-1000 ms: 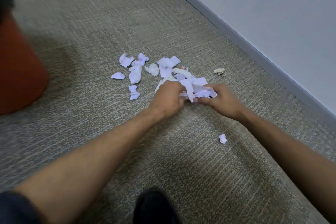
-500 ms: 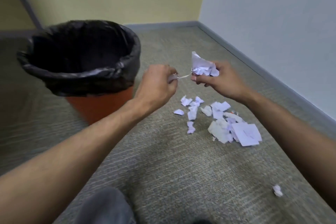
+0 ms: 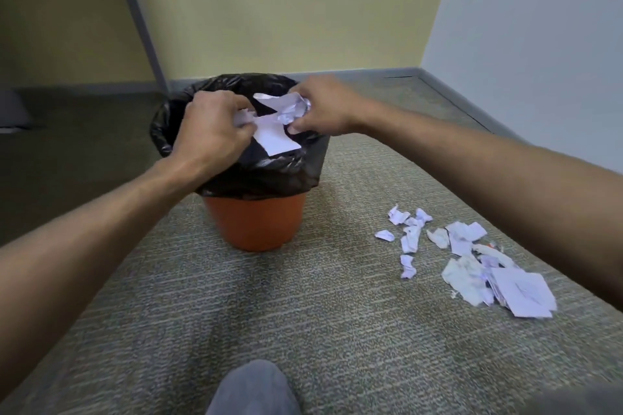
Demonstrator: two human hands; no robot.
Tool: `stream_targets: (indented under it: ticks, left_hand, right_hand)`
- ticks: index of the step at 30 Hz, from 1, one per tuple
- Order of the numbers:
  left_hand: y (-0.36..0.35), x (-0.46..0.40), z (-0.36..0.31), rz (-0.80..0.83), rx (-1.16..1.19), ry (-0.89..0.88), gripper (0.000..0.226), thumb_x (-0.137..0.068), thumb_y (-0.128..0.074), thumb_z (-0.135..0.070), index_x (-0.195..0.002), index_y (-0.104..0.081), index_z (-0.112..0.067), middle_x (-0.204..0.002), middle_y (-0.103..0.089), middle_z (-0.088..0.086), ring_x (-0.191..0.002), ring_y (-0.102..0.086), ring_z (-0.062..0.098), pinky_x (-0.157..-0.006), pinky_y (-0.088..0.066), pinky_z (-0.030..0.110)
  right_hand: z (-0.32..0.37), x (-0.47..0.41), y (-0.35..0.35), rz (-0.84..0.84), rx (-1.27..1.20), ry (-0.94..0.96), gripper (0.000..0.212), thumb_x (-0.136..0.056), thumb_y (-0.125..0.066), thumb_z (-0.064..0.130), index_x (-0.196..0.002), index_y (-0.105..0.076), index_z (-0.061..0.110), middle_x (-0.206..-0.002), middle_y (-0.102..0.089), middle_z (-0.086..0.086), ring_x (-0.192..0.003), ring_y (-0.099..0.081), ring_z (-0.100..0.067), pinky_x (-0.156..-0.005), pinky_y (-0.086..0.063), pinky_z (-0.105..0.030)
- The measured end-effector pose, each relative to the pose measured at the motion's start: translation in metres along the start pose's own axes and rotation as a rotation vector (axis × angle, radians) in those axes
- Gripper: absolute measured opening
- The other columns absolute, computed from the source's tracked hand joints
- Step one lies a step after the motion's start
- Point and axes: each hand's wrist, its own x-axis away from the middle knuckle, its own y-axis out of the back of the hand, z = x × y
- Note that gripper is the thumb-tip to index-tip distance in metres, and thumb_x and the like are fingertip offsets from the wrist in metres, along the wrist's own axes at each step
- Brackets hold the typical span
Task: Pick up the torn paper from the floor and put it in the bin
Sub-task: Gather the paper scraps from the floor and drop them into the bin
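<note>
An orange bin (image 3: 254, 222) lined with a black bag (image 3: 269, 175) stands on the carpet ahead of me. Both hands hover over its mouth. My left hand (image 3: 210, 131) and my right hand (image 3: 320, 108) together grip a bunch of white torn paper (image 3: 274, 131), crumpled at the right and with a flat sheet hanging down over the bag's opening. Several more torn paper pieces (image 3: 468, 259) lie scattered on the floor to the right of the bin, the largest flat ones nearest me.
Grey-green carpet (image 3: 269, 313) covers the floor. A yellow wall and a pale wall meet in the corner behind the bin, with a grey skirting (image 3: 455, 84). A grey slanted post (image 3: 141, 20) stands at the left. My knee (image 3: 253, 387) shows at the bottom edge.
Both hands lifted the bunch of torn paper off the floor pile and carried it left, from mid-air beside the bin to directly above the bin's mouth. My view swung to face the bin.
</note>
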Motion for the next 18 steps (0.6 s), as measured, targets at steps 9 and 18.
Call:
stream_targets:
  ticks: [9, 18]
  left_hand:
    - [-0.019, 0.009, -0.001, -0.035, -0.119, 0.009, 0.038, -0.09, -0.06, -0.038, -0.123, -0.063, -0.021, -0.122, -0.064, 0.002, -0.111, -0.059, 0.029, -0.083, -0.049, 0.045]
    - [-0.059, 0.057, -0.06, -0.107, 0.053, -0.331, 0.021, -0.091, -0.056, -0.029, -0.099, -0.067, -0.013, -0.095, -0.065, 0.001, -0.092, -0.058, 0.02, -0.063, -0.047, 0.036]
  right_hand:
    - [-0.008, 0.008, 0.002, -0.011, 0.029, 0.029, 0.062, -0.086, -0.071, 0.033, -0.142, -0.048, 0.021, -0.132, -0.058, -0.007, -0.104, -0.056, -0.014, -0.088, -0.04, -0.023]
    - [-0.076, 0.111, 0.001, -0.112, -0.077, -0.117, 0.039, -0.089, -0.065, 0.036, -0.126, -0.062, 0.023, -0.122, -0.066, 0.003, -0.09, -0.068, -0.012, -0.088, -0.054, -0.038]
